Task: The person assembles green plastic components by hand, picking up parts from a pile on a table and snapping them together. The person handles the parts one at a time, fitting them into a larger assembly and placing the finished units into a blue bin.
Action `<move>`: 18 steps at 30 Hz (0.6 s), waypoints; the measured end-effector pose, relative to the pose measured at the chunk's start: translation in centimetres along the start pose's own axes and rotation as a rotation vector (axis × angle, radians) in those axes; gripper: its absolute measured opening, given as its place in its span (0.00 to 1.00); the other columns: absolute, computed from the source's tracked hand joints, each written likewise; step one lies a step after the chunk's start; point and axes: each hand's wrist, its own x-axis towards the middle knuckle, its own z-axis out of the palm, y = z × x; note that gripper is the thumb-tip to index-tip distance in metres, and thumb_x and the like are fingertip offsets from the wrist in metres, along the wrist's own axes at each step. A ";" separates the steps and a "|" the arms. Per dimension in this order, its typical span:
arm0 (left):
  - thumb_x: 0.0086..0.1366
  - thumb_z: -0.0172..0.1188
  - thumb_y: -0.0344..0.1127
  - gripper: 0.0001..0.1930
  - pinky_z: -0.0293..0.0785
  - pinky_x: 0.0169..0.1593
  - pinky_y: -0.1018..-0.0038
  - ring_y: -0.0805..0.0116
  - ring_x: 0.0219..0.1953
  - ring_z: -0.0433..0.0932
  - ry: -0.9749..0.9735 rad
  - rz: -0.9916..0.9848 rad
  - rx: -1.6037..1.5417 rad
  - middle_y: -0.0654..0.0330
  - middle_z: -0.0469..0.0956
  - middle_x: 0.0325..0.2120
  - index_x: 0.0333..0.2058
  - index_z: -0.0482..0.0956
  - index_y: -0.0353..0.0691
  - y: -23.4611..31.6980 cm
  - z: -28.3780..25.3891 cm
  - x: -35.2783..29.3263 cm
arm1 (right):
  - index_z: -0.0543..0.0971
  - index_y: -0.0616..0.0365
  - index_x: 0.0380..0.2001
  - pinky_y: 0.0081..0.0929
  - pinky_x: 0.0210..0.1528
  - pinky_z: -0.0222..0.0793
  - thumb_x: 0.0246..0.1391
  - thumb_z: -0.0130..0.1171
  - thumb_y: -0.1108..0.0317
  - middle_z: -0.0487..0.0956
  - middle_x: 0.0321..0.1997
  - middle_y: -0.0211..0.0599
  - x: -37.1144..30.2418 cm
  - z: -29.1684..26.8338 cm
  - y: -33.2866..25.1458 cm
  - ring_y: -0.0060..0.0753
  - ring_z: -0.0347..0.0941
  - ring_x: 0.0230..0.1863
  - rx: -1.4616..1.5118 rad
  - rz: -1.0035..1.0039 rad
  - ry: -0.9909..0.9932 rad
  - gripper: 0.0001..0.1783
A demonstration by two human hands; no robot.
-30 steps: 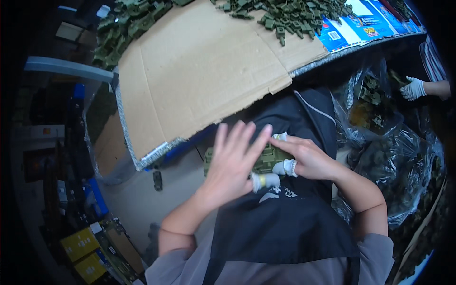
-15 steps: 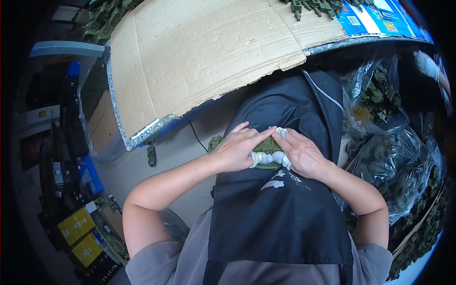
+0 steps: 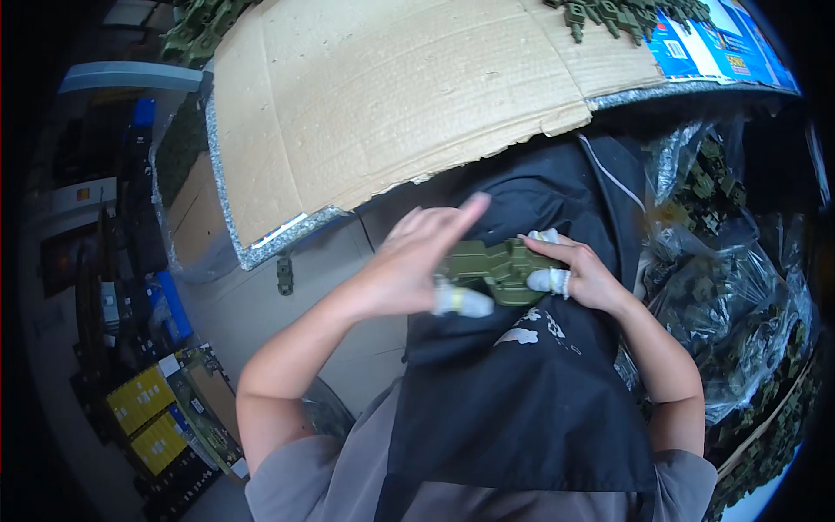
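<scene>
Over my lap, my right hand (image 3: pixel 576 277) grips the right end of an olive-green moulded plastic part (image 3: pixel 500 268), with thumb and a fingertip wrapped in white. The part looks like a piece of a toy vehicle, and its exact kind cannot be told. At its left end is my left hand (image 3: pixel 407 265), blurred by motion, fingers stretched out and the white-wrapped thumb apart from them. Its fingers overlap the part's left edge in the picture; whether they touch it cannot be told. A black apron (image 3: pixel 522 391) lies beneath both hands.
Ahead stands a table covered with brown cardboard (image 3: pixel 391 96), bearing a pile of green parts (image 3: pixel 609 16). Clear plastic bags (image 3: pixel 722 304) full of green parts crowd my right. One green piece (image 3: pixel 284 275) lies on the floor to the left, beyond yellow boxes (image 3: pixel 143 404).
My hands, earlier close together over the green part, have come apart. The left has swung left with its fingers spreading, so more of the part shows. The right keeps hold of it.
</scene>
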 end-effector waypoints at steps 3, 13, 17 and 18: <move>0.46 0.70 0.41 0.51 0.55 0.61 0.67 0.61 0.58 0.61 0.014 -0.226 -0.490 0.52 0.62 0.55 0.64 0.45 0.45 -4.2 2.4 -4.2 | 0.70 0.56 0.54 0.32 0.55 0.61 0.43 0.64 0.68 0.73 0.50 0.45 0.3 -0.9 -0.8 0.46 0.67 0.52 -0.181 -0.029 -0.019 0.31; 0.45 0.64 0.28 0.39 0.61 0.58 0.72 0.61 0.56 0.66 0.305 -0.271 -0.505 0.53 0.67 0.51 0.58 0.59 0.38 -0.8 4.7 -5.1 | 0.63 0.62 0.57 0.40 0.46 0.67 0.39 0.62 0.67 0.73 0.38 0.53 5.1 4.4 -9.3 0.54 0.71 0.42 -0.477 -0.348 -0.067 0.38; 0.47 0.65 0.31 0.37 0.64 0.55 0.69 0.63 0.53 0.69 0.225 -0.229 -0.339 0.55 0.69 0.50 0.57 0.60 0.39 -0.5 4.9 -4.8 | 0.53 0.56 0.63 0.42 0.43 0.69 0.41 0.58 0.73 0.74 0.40 0.56 4.8 3.0 -8.0 0.55 0.73 0.41 -0.280 -0.317 -0.139 0.43; 0.48 0.66 0.33 0.37 0.64 0.55 0.69 0.65 0.53 0.69 0.175 -0.216 -0.269 0.56 0.70 0.49 0.57 0.61 0.39 -0.6 4.5 -4.5 | 0.51 0.54 0.64 0.43 0.43 0.69 0.42 0.57 0.73 0.74 0.41 0.56 4.8 2.4 -8.0 0.55 0.73 0.42 -0.195 -0.284 -0.145 0.45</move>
